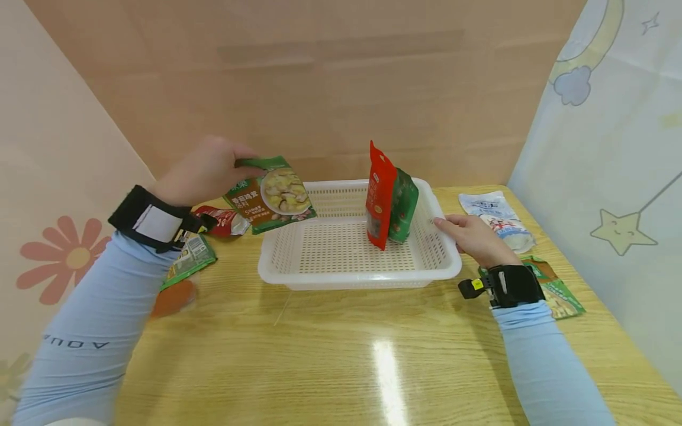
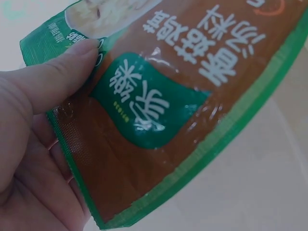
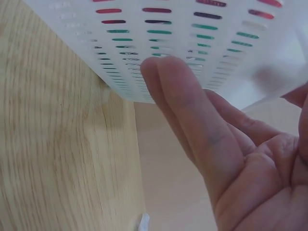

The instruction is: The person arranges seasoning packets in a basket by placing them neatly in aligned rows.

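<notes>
My left hand (image 1: 208, 168) pinches a green-and-brown soup mix packet (image 1: 277, 198) along one edge, the thumb lying on its printed front. The packet is held tilted over the left end of a white plastic basket (image 1: 359, 276), and in the left wrist view the packet (image 2: 159, 120) fills most of the frame. At the basket's right side my right hand (image 1: 471, 236) holds the rim, thumb on top. Its fingers (image 3: 187, 106) lie along the outside of the slotted wall. Inside the basket, a red pouch (image 1: 379, 198) and a green pouch (image 1: 405, 207) stand upright together near the right end.
Left of the basket lie a red packet (image 1: 224, 222), a green packet (image 1: 193, 260) and an orange item (image 1: 174, 296), partly behind my left arm. On the right are a white-and-blue bag (image 1: 495, 216) and another green packet (image 1: 562, 293). Walls border the wooden table (image 1: 298, 361).
</notes>
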Demonstrator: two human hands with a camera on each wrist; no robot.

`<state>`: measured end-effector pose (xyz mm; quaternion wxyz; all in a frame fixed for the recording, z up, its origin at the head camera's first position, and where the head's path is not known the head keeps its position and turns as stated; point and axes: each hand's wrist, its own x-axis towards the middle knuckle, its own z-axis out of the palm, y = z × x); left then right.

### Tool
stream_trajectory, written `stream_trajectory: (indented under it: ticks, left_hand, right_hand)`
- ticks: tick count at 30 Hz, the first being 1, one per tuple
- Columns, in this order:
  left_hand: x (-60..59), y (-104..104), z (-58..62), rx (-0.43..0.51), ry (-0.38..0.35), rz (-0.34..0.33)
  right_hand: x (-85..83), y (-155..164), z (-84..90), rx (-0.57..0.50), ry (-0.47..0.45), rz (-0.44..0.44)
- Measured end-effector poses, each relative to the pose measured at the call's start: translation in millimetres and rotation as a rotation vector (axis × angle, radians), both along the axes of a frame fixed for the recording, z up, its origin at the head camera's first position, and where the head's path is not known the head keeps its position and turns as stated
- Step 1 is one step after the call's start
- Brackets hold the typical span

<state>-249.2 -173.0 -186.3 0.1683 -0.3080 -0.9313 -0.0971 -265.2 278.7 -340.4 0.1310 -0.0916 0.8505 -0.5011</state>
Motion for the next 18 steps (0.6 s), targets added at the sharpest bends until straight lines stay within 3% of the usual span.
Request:
stream_trajectory:
  ticks: [4,8,14,16,18]
  left_hand:
    - [7.8,19.0,2.4,0.009,0.022,-0.067]
    - [14.7,33.5,3.5,0.034,-0.018,-0.118]
    - [25.5,52.9,7.4,0.036,-0.067,-0.156]
    - [29.1,59.4,9.5,0.039,-0.082,-0.166]
    - [31.6,65.8,11.2,0.046,-0.096,-0.19]
  right_hand:
    - [0.9,0.1,2.8,0.041,0.01,-0.018]
    - [4.1,1.4,9.3,0.092,0.043,-0.077]
    - [19.9,-5.5,31.4,0.136,0.268,-0.214]
    - [26.6,-12.6,40.8,0.104,0.336,-0.211]
    - [33.3,-21.9,48.8,0.047,0.371,-0.144]
